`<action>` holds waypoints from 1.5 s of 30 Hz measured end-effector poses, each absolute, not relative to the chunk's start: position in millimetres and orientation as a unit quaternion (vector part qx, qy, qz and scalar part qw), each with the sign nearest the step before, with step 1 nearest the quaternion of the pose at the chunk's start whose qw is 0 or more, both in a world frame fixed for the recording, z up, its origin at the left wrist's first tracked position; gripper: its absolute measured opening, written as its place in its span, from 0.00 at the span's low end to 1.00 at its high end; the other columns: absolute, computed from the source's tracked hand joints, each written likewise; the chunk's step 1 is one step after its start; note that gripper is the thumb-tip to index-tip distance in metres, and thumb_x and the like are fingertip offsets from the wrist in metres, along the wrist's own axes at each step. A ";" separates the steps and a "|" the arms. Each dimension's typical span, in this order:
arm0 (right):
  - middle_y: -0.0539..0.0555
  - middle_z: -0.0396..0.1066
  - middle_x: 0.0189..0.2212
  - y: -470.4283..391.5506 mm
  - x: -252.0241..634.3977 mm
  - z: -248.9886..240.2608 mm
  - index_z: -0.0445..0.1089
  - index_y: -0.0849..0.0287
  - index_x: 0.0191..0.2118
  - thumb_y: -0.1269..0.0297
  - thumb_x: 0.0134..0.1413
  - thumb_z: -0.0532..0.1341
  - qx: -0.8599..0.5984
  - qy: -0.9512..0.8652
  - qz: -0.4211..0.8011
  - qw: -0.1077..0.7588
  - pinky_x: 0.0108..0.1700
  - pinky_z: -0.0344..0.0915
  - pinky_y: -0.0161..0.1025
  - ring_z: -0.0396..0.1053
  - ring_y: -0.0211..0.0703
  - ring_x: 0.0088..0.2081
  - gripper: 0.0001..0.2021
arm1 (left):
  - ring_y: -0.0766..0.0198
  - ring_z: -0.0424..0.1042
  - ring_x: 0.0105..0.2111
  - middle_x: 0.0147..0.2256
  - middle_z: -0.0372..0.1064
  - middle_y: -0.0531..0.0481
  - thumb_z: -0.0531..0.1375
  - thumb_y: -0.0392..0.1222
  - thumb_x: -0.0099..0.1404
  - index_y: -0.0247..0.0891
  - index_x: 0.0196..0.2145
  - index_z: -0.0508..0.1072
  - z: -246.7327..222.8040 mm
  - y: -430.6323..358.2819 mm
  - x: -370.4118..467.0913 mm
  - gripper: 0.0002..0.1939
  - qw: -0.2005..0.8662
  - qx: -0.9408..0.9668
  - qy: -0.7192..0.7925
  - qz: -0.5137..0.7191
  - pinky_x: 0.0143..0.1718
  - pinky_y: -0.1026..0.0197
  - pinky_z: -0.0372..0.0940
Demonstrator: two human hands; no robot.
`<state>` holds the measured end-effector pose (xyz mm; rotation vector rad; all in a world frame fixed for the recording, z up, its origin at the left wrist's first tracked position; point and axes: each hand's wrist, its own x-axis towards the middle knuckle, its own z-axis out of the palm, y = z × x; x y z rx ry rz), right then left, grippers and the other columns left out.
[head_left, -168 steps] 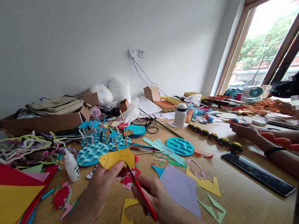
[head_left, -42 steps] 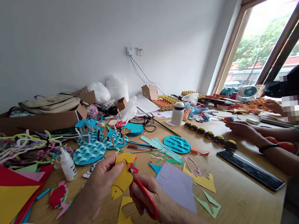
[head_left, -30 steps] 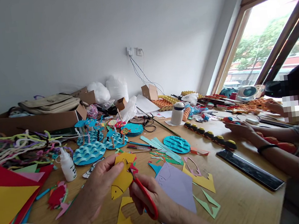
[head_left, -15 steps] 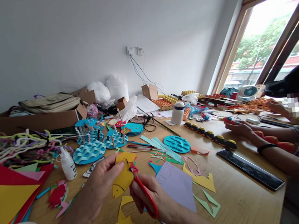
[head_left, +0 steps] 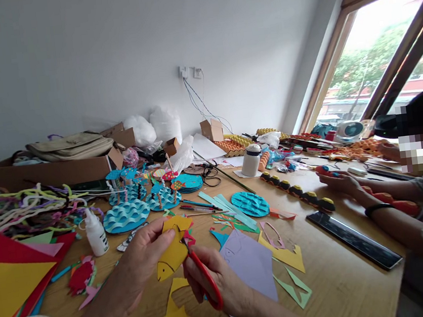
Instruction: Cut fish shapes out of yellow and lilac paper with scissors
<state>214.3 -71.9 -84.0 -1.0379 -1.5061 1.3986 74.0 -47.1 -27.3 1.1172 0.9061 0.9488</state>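
Observation:
Between the thumb and fingers of my left hand [head_left: 147, 249] is a yellow paper fish [head_left: 172, 254], with a drawn eye and dark outlines. My right hand [head_left: 213, 275] is closed round red-handled scissors [head_left: 210, 280], whose blades meet the edge of the yellow paper near its tail end. Below, a yellow paper offcut [head_left: 174, 302] lies on the table. A lilac sheet [head_left: 250, 263] with a drawn outline rests just right of my right hand, partly under the wrist. Some of my fingers are hidden behind the paper and the scissor handles.
A white glue bottle [head_left: 96, 233] stands at the left, near coloured paper sheets [head_left: 13, 267]. Wavy blue paper discs [head_left: 126, 215] sit beyond my hands. At the right are a black tablet-like device [head_left: 354, 240] and a co-worker's hands [head_left: 338, 182] holding a red-orange craft piece.
The fish's head end has tilted slightly down and left, and the scissor blades have shifted a little along the paper's edge. Both hands keep their holds.

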 end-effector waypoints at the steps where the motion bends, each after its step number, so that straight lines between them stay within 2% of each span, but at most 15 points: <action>1: 0.43 0.54 0.13 -71.6 214.5 -84.9 0.57 0.59 0.24 0.40 0.50 0.52 -0.408 -0.599 0.555 0.409 0.16 0.46 0.28 0.52 0.28 0.14 0.24 | 0.62 0.70 0.25 0.28 0.75 0.51 0.62 0.44 0.52 0.39 0.35 0.74 -27.0 -47.3 74.0 0.12 0.652 0.492 0.398 0.417 0.25 0.64 0.64; 7: 0.42 0.51 0.13 -70.9 216.0 -89.4 0.56 0.59 0.23 0.41 0.53 0.51 -0.385 -0.610 0.550 0.421 0.16 0.47 0.28 0.51 0.28 0.14 0.23 | 0.61 0.71 0.27 0.29 0.75 0.51 0.61 0.44 0.53 0.39 0.34 0.75 -25.1 -48.8 73.7 0.10 0.651 0.497 0.393 0.417 0.28 0.63 0.65; 16: 0.42 0.50 0.13 -72.2 214.9 -85.3 0.55 0.58 0.21 0.37 0.50 0.50 -0.410 -0.616 0.527 0.419 0.16 0.46 0.28 0.49 0.28 0.14 0.26 | 0.61 0.70 0.27 0.28 0.74 0.51 0.61 0.44 0.54 0.39 0.34 0.75 -26.0 -48.4 74.6 0.09 0.659 0.492 0.384 0.420 0.29 0.62 0.64; 26: 0.43 0.51 0.15 -70.5 217.2 -93.0 0.56 0.58 0.23 0.40 0.51 0.51 -0.401 -0.621 0.521 0.428 0.16 0.51 0.27 0.51 0.29 0.15 0.24 | 0.62 0.70 0.26 0.26 0.74 0.52 0.62 0.45 0.52 0.39 0.30 0.75 -25.1 -50.4 74.6 0.09 0.647 0.498 0.393 0.422 0.27 0.63 0.64; 33: 0.43 0.52 0.13 -72.6 217.7 -88.4 0.55 0.59 0.22 0.46 0.55 0.52 -0.385 -0.636 0.508 0.435 0.17 0.50 0.27 0.52 0.29 0.15 0.21 | 0.61 0.71 0.26 0.26 0.74 0.51 0.61 0.44 0.53 0.38 0.31 0.75 -28.2 -50.2 74.5 0.09 0.669 0.491 0.379 0.410 0.28 0.62 0.65; 40: 0.43 0.52 0.15 -71.3 216.6 -89.6 0.56 0.58 0.24 0.41 0.53 0.51 -0.401 -0.622 0.515 0.431 0.16 0.52 0.28 0.52 0.29 0.15 0.23 | 0.59 0.72 0.29 0.29 0.75 0.50 0.61 0.45 0.54 0.39 0.34 0.75 -31.5 -49.1 72.6 0.10 0.679 0.490 0.366 0.406 0.31 0.60 0.66; 45: 0.43 0.51 0.16 -72.3 215.8 -88.3 0.56 0.58 0.24 0.39 0.50 0.51 -0.412 -0.618 0.518 0.424 0.16 0.53 0.28 0.52 0.29 0.15 0.24 | 0.61 0.72 0.29 0.31 0.76 0.49 0.60 0.45 0.56 0.39 0.35 0.75 -35.6 -44.1 69.2 0.10 0.690 0.495 0.354 0.391 0.31 0.62 0.65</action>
